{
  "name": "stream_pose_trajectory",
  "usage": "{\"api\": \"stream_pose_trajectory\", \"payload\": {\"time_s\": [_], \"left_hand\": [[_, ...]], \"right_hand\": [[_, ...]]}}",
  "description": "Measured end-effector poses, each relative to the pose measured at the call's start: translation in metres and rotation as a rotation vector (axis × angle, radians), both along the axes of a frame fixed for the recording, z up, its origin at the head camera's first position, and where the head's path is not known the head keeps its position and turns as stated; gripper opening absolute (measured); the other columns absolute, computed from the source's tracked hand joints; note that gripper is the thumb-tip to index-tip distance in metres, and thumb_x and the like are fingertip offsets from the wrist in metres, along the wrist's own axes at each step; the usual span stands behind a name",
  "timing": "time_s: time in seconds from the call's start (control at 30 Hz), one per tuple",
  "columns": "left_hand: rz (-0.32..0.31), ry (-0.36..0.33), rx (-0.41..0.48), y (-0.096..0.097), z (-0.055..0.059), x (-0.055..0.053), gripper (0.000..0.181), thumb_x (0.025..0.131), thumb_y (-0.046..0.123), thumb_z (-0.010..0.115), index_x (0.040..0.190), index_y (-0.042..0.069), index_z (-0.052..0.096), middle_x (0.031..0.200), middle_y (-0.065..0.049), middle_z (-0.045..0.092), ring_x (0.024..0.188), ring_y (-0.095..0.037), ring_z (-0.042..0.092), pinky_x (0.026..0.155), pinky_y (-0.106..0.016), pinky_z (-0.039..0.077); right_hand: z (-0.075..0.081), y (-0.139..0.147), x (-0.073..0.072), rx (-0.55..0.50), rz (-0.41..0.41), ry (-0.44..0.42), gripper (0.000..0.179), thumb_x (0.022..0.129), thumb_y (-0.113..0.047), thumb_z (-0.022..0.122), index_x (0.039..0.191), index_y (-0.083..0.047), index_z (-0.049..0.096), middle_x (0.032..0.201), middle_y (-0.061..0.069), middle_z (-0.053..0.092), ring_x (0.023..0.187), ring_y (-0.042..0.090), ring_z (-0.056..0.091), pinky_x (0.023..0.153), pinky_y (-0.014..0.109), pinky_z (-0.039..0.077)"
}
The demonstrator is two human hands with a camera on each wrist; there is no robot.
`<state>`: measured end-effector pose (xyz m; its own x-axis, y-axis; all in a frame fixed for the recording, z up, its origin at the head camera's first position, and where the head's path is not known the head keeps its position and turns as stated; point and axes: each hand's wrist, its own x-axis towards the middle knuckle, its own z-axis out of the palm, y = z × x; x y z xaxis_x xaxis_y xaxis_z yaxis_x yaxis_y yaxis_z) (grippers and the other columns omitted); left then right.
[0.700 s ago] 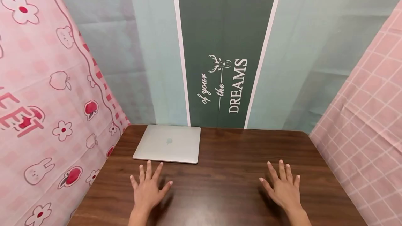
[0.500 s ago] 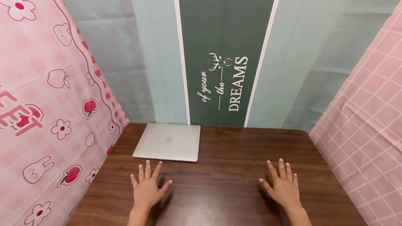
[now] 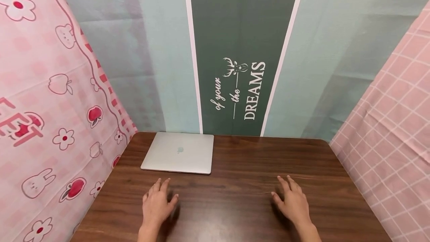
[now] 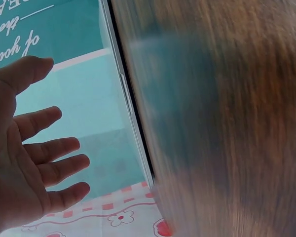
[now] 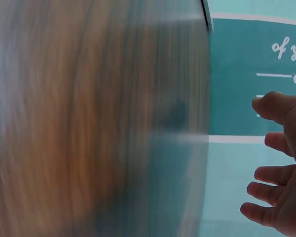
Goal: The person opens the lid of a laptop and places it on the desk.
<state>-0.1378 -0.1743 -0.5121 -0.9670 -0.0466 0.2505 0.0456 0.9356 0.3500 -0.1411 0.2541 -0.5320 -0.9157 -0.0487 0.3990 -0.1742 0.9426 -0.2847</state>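
A closed silver laptop (image 3: 179, 160) lies flat at the back left of the brown wooden table (image 3: 242, 189). Just in front of its near edge hovers my left hand (image 3: 157, 202), palm down, fingers loosely bent and holding nothing. My right hand (image 3: 293, 201) is over the right half of the table, also without anything in it, its thumb spread toward the middle. The left wrist view has the left hand (image 4: 24, 148) apart from the laptop's thin edge (image 4: 128, 98). In the right wrist view the right hand (image 5: 281, 168) shows relaxed, separated fingers.
A green and pale teal curtain (image 3: 235, 29) with white lettering hangs along the table's back edge. Pink patterned cloth (image 3: 77, 104) borders the left side. Pink checked cloth (image 3: 386, 122) closes off the right side.
Both hands have drawn back slightly, and their spread fingers have come closer together and bent. The right hand has shifted a little to the left. The laptop stays in place.
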Motion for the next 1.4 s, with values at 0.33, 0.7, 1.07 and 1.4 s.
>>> {"api": "stream_pose_trajectory", "payload": {"time_s": [0.33, 0.7, 1.07, 1.4], "left_hand": [[0.022, -0.014, 0.054, -0.003, 0.003, -0.004, 0.064, 0.073, 0.037, 0.074, 0.124, 0.003, 0.056, 0.125, -0.028, 0.050, 0.111, -0.046, 0.048, 0.081, -0.064, 0.036], [0.065, -0.083, 0.113, -0.023, -0.001, -0.012, 0.065, 0.075, 0.037, 0.073, 0.126, 0.002, 0.053, 0.128, -0.030, 0.046, 0.112, -0.048, 0.046, 0.080, -0.065, 0.035], [0.126, -0.216, 0.190, -0.052, -0.005, -0.019, 0.068, 0.080, 0.037, 0.067, 0.132, -0.002, 0.045, 0.132, -0.035, 0.036, 0.114, -0.054, 0.039, 0.082, -0.066, 0.031], [0.163, -0.229, 0.223, -0.074, -0.014, -0.025, 0.070, 0.082, 0.038, 0.066, 0.133, -0.003, 0.042, 0.133, -0.035, 0.033, 0.114, -0.056, 0.036, 0.082, -0.068, 0.030]], "right_hand": [[-0.010, -0.040, -0.009, -0.107, 0.062, -0.049, 0.064, 0.074, -0.027, 0.077, 0.129, -0.004, 0.053, 0.129, 0.030, 0.044, 0.112, 0.049, 0.045, 0.080, 0.063, 0.039], [-0.018, -0.086, -0.022, -0.226, 0.175, -0.114, 0.062, 0.076, -0.027, 0.076, 0.129, -0.005, 0.052, 0.131, 0.027, 0.045, 0.115, 0.046, 0.045, 0.085, 0.061, 0.039], [-0.022, -0.125, -0.040, -0.395, 0.299, -0.190, 0.060, 0.081, -0.024, 0.072, 0.131, -0.001, 0.049, 0.131, 0.026, 0.045, 0.119, 0.041, 0.043, 0.091, 0.054, 0.038], [-0.024, -0.144, -0.054, -0.419, 0.370, -0.205, 0.060, 0.080, -0.021, 0.072, 0.130, 0.003, 0.049, 0.128, 0.029, 0.046, 0.117, 0.041, 0.045, 0.092, 0.052, 0.038]]}}
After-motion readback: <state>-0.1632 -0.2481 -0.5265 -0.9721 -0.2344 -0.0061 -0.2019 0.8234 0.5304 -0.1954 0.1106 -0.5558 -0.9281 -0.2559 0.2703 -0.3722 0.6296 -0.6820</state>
